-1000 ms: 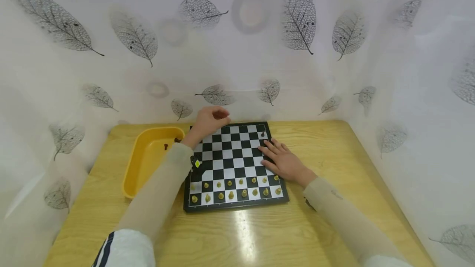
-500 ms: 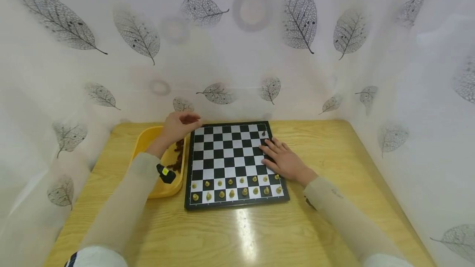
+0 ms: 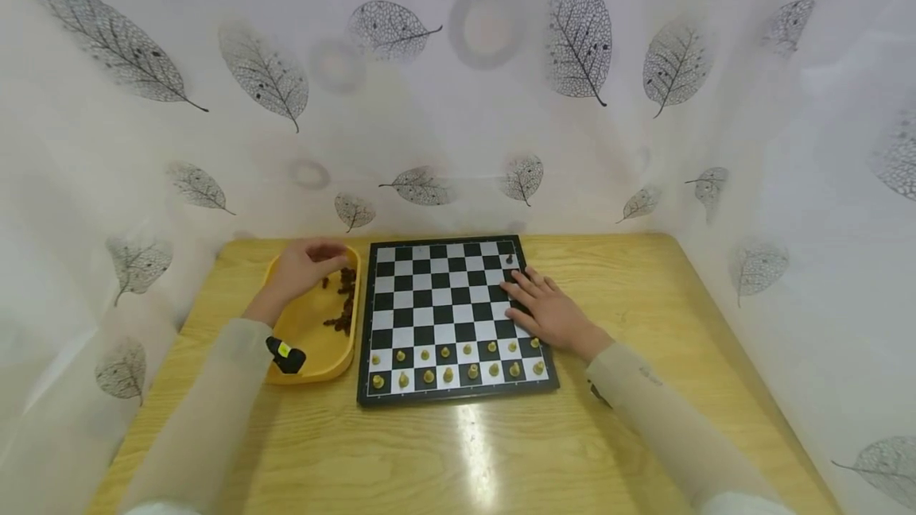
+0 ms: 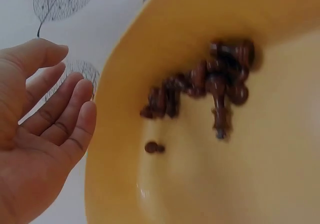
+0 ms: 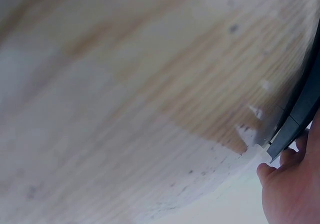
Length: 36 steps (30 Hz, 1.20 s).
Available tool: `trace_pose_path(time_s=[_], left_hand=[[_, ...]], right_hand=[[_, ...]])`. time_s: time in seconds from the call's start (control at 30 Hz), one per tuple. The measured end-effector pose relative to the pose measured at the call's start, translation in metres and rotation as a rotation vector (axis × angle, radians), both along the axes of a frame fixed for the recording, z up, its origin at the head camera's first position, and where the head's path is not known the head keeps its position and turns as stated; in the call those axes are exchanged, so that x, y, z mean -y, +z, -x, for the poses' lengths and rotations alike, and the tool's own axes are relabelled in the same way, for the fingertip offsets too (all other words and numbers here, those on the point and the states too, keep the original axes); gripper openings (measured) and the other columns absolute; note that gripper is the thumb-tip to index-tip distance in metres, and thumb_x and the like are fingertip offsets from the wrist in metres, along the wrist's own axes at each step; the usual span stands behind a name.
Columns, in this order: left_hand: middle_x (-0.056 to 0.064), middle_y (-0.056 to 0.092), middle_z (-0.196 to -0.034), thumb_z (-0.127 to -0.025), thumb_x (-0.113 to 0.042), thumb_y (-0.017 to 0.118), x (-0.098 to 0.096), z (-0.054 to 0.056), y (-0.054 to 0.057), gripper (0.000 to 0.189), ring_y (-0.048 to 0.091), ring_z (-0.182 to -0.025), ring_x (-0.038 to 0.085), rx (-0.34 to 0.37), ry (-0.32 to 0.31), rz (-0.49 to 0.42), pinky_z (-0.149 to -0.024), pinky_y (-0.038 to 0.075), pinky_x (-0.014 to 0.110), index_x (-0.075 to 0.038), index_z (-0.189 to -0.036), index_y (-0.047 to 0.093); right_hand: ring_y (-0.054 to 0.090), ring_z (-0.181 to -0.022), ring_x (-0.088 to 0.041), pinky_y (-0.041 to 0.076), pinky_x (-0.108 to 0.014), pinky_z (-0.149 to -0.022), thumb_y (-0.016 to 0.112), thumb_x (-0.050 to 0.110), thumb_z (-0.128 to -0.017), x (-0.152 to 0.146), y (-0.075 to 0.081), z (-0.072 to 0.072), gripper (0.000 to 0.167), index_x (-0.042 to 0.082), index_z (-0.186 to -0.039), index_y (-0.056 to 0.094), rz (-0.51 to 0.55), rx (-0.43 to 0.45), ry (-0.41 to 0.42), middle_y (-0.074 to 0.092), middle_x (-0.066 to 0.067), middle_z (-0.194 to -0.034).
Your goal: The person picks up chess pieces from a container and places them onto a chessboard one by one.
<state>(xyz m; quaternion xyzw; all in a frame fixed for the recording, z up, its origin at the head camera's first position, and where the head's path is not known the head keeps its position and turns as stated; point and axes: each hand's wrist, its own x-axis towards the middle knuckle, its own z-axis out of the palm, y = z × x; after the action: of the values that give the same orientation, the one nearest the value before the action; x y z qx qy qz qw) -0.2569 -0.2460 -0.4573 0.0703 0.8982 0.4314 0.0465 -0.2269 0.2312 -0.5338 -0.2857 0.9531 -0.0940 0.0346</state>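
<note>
My left hand (image 3: 296, 270) is over the far left part of a yellow tray (image 3: 309, 332). In the left wrist view its fingers are loosely bent with nothing between them, beside the tray's wall. Dark brown chess pieces (image 4: 220, 83) lie heaped along one side of the tray, with a single small pawn (image 4: 154, 147) apart from them. My right hand (image 3: 551, 315) rests with spread fingers on the right edge of a chessboard (image 3: 442, 294). A lone dark chess piece (image 3: 510, 258) stands at the board's far right corner. Yellowish chess pieces (image 3: 473, 372) fill the two near rows.
The tray stands just left of the board on a wooden table (image 3: 401, 451). A pale curtain (image 3: 444, 118) with leaf prints hangs behind the table and along both sides. The right wrist view mostly shows wood grain, with the board's dark edge (image 5: 295, 121) at the right.
My left hand has moved left from above the board's far left corner to over the tray, bringing the brown pieces into sight. The right hand has stayed in place.
</note>
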Motion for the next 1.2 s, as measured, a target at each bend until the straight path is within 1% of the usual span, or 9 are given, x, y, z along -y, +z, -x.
trace_pose_path(time_s=[0.13,0.3,0.47,0.63,0.8,0.93,1.03,1.13,1.2], left_hand=[[0.022,0.071,-0.131,-0.103,-0.025,0.069,0.012,0.001,-0.005,0.038,0.068,-0.113,0.034,0.01,-0.005,0.019,-0.086,0.055,0.024,-0.001,-0.134,0.068],[0.022,0.072,-0.13,-0.103,-0.021,0.07,0.018,0.002,-0.012,0.037,0.069,-0.113,0.033,0.033,-0.011,0.058,-0.09,0.056,0.029,-0.001,-0.133,0.068],[0.023,0.073,-0.125,-0.102,-0.015,0.07,0.02,0.001,-0.023,0.031,0.07,-0.109,0.032,0.032,-0.027,0.088,-0.087,0.061,0.032,0.001,-0.129,0.071],[0.023,0.074,-0.123,-0.101,-0.012,0.07,0.021,0.001,-0.034,0.029,0.072,-0.106,0.032,0.043,-0.047,0.112,-0.086,0.063,0.037,0.001,-0.127,0.072],[0.021,0.075,-0.126,-0.102,-0.014,0.069,0.02,0.003,-0.041,0.029,0.071,-0.11,0.034,0.062,-0.063,0.13,-0.094,0.06,0.046,-0.002,-0.128,0.073],[0.019,0.075,-0.126,-0.101,-0.015,0.069,0.017,0.008,-0.045,0.027,0.07,-0.114,0.035,0.058,-0.093,0.172,-0.101,0.057,0.051,-0.004,-0.124,0.076],[0.02,0.076,-0.124,-0.101,-0.014,0.068,0.015,0.011,-0.046,0.026,0.07,-0.114,0.036,0.055,-0.119,0.183,-0.103,0.055,0.055,-0.002,-0.123,0.076],[0.02,0.076,-0.123,-0.101,-0.014,0.066,0.013,0.014,-0.048,0.027,0.071,-0.112,0.035,0.065,-0.129,0.188,-0.104,0.055,0.056,-0.002,-0.124,0.076],[0.019,0.077,-0.123,-0.101,-0.015,0.066,0.012,0.015,-0.048,0.028,0.071,-0.11,0.033,0.078,-0.127,0.196,-0.103,0.056,0.054,-0.002,-0.125,0.076]], right_hand=[[0.014,-0.164,-0.04,0.021,-0.063,-0.129,0.039,0.055,-0.111,0.0,0.0,0.001,0.065,0.023,-0.167,0.032,-0.003,0.006,-0.005,0.024,-0.012,-0.175],[0.012,-0.164,-0.038,0.02,-0.062,-0.13,0.038,0.056,-0.111,-0.002,-0.001,0.001,0.066,0.024,-0.167,0.031,-0.006,0.013,-0.003,0.022,-0.01,-0.176],[0.014,-0.164,-0.039,0.02,-0.063,-0.129,0.038,0.056,-0.111,-0.002,-0.001,-0.001,0.065,0.024,-0.167,0.03,-0.004,0.004,0.004,0.022,-0.011,-0.175],[0.015,-0.163,-0.04,0.02,-0.064,-0.129,0.04,0.054,-0.111,-0.002,0.001,-0.003,0.065,0.022,-0.167,0.032,0.005,0.004,0.008,0.024,-0.012,-0.175],[0.015,-0.163,-0.04,0.02,-0.064,-0.129,0.041,0.053,-0.111,-0.002,0.002,-0.004,0.065,0.022,-0.167,0.032,0.008,-0.003,0.007,0.024,-0.012,-0.175],[0.016,-0.163,-0.041,0.021,-0.064,-0.129,0.041,0.053,-0.111,-0.002,0.003,-0.004,0.065,0.022,-0.167,0.033,0.012,-0.01,0.008,0.025,-0.013,-0.174],[0.016,-0.163,-0.04,0.021,-0.064,-0.129,0.042,0.053,-0.111,-0.001,0.003,-0.004,0.065,0.022,-0.166,0.033,0.014,-0.004,0.005,0.026,-0.012,-0.174],[0.015,-0.164,-0.039,0.021,-0.064,-0.129,0.041,0.054,-0.111,-0.001,0.003,-0.004,0.064,0.023,-0.167,0.033,0.01,0.003,0.002,0.025,-0.011,-0.175],[0.015,-0.164,-0.039,0.02,-0.063,-0.129,0.041,0.053,-0.111,-0.001,0.002,-0.004,0.064,0.023,-0.167,0.033,0.011,0.004,0.001,0.025,-0.011,-0.175]])
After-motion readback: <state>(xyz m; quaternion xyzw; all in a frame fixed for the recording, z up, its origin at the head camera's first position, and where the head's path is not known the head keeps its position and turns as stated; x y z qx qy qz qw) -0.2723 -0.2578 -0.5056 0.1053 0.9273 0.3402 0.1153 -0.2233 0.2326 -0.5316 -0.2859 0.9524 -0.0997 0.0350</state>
